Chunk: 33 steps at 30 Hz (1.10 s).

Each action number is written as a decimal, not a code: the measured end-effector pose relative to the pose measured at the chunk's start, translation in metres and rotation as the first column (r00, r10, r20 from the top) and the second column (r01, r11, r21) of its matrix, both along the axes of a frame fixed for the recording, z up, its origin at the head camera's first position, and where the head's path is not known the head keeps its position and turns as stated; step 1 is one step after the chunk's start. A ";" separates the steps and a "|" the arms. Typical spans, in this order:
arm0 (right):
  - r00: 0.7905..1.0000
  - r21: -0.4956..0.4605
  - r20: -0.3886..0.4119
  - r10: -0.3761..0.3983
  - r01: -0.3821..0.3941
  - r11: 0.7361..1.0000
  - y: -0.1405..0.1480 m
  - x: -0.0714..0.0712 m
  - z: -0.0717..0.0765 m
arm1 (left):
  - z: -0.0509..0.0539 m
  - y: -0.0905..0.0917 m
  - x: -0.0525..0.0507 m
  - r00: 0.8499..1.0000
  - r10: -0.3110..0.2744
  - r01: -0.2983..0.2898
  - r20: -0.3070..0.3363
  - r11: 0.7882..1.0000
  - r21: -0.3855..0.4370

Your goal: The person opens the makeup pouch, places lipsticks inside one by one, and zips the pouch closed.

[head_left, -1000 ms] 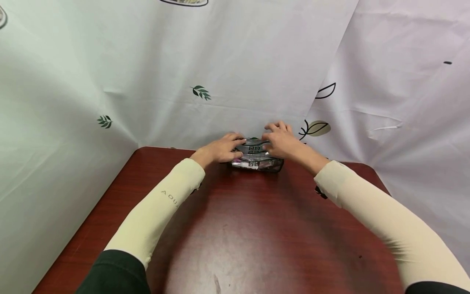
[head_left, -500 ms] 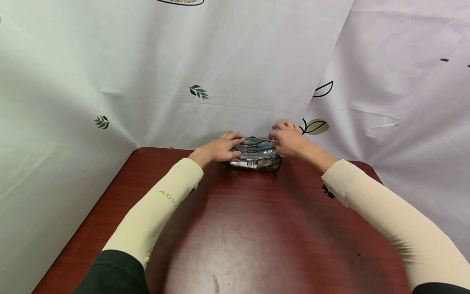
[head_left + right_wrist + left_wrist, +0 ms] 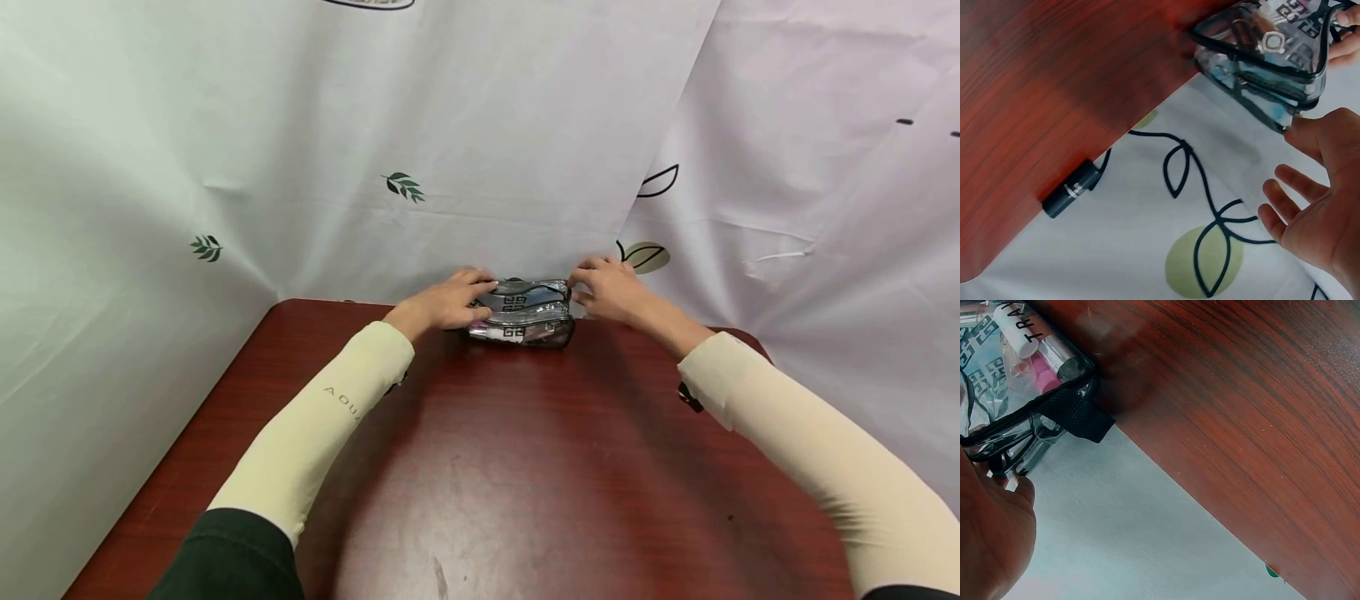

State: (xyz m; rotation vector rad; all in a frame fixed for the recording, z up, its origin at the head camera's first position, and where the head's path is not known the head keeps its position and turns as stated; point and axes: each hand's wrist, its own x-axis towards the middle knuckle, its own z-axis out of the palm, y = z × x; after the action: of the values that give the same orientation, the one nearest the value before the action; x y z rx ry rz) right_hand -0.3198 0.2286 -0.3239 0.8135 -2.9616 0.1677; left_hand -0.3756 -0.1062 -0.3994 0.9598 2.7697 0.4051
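Observation:
A clear cosmetic bag (image 3: 522, 318) with black trim and a black printed pattern rests at the table's far edge, against the white sheet. Small bottles and tubes show through it, among them a white cylinder marked TRAV (image 3: 1017, 331) and a pink item (image 3: 1045, 376). My left hand (image 3: 448, 302) grips the bag's left end, with fingertips on the upper rim. At the upper right corner, the thumb and index finger of my right hand (image 3: 1325, 194) pinch the bag, its other fingers spread loosely. Whether a zipper pull lies between them is hidden.
White sheets (image 3: 510, 150) with leaf prints hang right behind and beside the reddish-brown table (image 3: 495, 467). A small black cylinder (image 3: 1071, 189) with a cord lies at the table's far edge, right of the bag.
My right hand has travelled rightward along the bag's top, from near its middle to its right end. The left hand keeps its hold, and the bag stays about where it was.

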 end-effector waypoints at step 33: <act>0.960 0.099 0.161 -0.228 0.214 0.972 0.091 -0.010 -0.042 | -0.027 -0.015 -0.023 1.000 0.017 -0.017 -0.007 1.000 0.011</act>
State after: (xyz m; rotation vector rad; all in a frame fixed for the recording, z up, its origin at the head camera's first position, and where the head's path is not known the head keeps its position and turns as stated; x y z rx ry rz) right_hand -0.3300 0.3196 -0.3659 0.4903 -3.2118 0.1113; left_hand -0.3990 -0.1211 -0.4260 0.9419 2.7867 0.4212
